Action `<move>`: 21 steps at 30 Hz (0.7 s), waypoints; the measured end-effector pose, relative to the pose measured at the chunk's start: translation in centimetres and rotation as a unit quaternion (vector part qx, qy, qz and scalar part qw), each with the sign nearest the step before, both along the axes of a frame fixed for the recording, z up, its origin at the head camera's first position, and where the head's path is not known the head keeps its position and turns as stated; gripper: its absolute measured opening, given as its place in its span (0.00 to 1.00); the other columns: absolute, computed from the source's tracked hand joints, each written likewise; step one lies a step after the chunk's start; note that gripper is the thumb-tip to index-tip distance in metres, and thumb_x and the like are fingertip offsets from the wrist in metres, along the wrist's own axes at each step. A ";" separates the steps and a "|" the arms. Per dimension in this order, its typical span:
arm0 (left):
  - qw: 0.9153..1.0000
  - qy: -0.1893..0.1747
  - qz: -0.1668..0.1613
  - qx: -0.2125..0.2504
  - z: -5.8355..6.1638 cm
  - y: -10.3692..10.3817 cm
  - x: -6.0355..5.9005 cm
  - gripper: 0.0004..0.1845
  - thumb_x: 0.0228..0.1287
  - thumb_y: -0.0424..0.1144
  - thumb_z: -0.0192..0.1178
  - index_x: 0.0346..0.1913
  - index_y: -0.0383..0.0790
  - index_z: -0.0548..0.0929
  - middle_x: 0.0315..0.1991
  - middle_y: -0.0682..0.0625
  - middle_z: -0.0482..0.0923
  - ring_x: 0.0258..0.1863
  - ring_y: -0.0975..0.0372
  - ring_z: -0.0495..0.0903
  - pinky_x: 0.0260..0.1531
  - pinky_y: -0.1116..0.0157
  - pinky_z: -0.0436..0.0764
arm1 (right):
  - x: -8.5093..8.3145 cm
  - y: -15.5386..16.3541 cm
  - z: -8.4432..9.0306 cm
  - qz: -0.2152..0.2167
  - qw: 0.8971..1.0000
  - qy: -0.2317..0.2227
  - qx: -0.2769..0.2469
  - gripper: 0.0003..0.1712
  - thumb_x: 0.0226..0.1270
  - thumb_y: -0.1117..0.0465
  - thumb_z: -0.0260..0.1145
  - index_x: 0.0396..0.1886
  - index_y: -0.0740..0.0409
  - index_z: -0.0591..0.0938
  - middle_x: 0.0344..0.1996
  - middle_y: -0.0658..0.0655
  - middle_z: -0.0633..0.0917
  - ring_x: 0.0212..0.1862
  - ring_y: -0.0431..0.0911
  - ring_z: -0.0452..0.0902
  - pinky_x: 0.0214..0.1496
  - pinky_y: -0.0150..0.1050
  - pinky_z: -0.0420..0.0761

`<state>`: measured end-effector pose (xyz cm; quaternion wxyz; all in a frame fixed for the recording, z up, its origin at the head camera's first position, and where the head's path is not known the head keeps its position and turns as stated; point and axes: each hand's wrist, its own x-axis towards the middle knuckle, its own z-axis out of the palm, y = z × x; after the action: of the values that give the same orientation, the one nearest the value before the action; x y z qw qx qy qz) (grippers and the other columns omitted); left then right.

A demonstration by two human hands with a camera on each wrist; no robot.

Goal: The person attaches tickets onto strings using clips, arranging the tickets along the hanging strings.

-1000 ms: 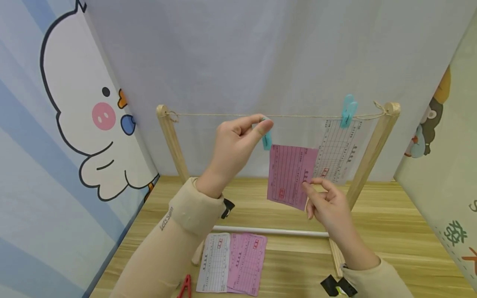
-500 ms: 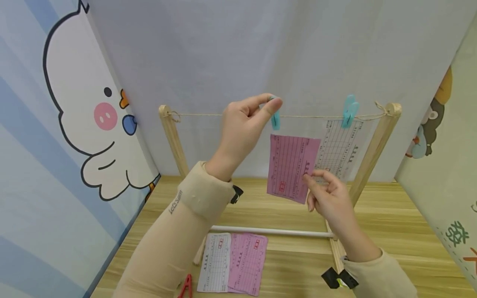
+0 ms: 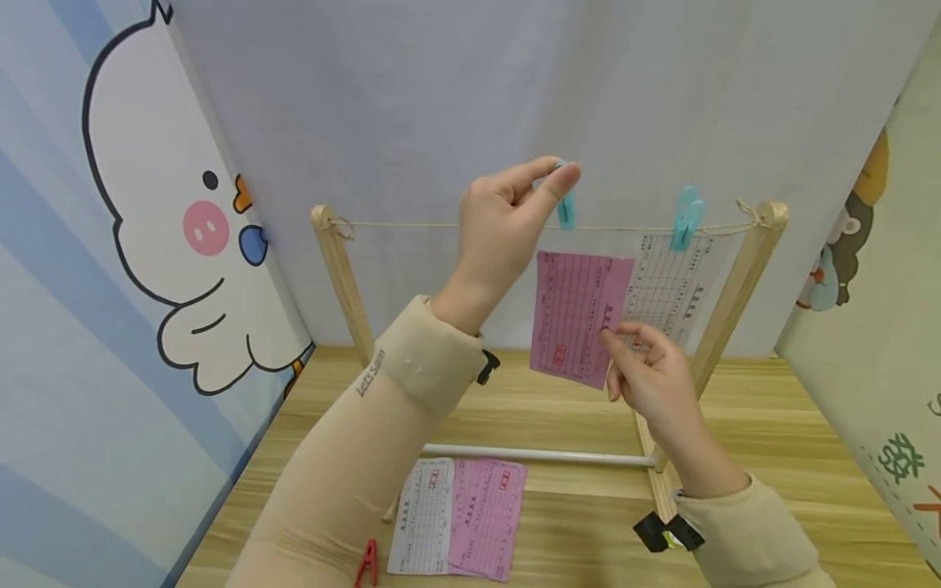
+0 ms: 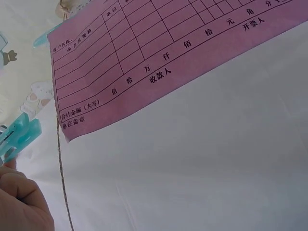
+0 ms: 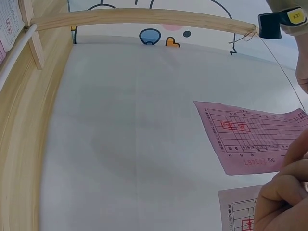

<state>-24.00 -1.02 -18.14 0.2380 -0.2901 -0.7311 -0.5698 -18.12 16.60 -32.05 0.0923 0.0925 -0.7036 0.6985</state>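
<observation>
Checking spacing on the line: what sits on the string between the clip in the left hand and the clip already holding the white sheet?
Head view: between the held clip and the hanging clip, the string is bare.

The top of the teal clip point(image 3: 565, 206) is covered by the fingertips of the left hand point(image 3: 507, 224), and in the left wrist view only its tip is caught at the edge. The pink slip point(image 4: 159, 62) is cut off there by the upper edge. The right hand point(image 5: 284, 202) is cropped at the corner of the right wrist view. Print on the slips on the tabletop point(image 3: 581, 523) is too small to be read.
</observation>
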 end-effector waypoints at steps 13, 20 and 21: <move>0.999 -0.025 -0.009 -0.040 0.5 1.6 -0.7 0.13 0.69 0.44 0.63 0.42 0.37 0.89 0.09 0.57 0.52 0.11 0.67 0.49 0.14 0.71 0.51 | -1.1 0.5 0.1 0.003 1.000 0.020 0.008 0.10 0.79 0.59 0.53 0.50 0.62 0.71 0.09 0.44 0.75 0.09 0.33 0.57 0.12 0.35 0.52; 0.998 -0.034 -0.010 -0.059 0.3 2.2 -0.8 0.15 0.68 0.45 0.64 0.48 0.37 0.88 0.10 0.58 0.52 0.11 0.67 0.49 0.14 0.71 0.51 | -1.6 0.7 -0.2 0.009 1.000 0.015 -0.006 0.12 0.80 0.57 0.52 0.52 0.61 0.70 0.09 0.43 0.75 0.09 0.34 0.59 0.12 0.34 0.53; 0.997 -0.042 -0.010 -0.067 0.3 2.3 -0.8 0.16 0.68 0.46 0.63 0.49 0.38 0.88 0.10 0.58 0.52 0.11 0.67 0.49 0.14 0.71 0.51 | -1.6 0.8 -0.3 0.009 1.000 0.014 -0.009 0.12 0.80 0.57 0.52 0.53 0.61 0.70 0.10 0.44 0.75 0.10 0.34 0.60 0.12 0.33 0.54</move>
<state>-24.84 1.26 -17.83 0.1817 -0.2882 -0.7740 -0.5337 -19.74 17.37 -32.32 0.0969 0.1083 -0.6952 0.7040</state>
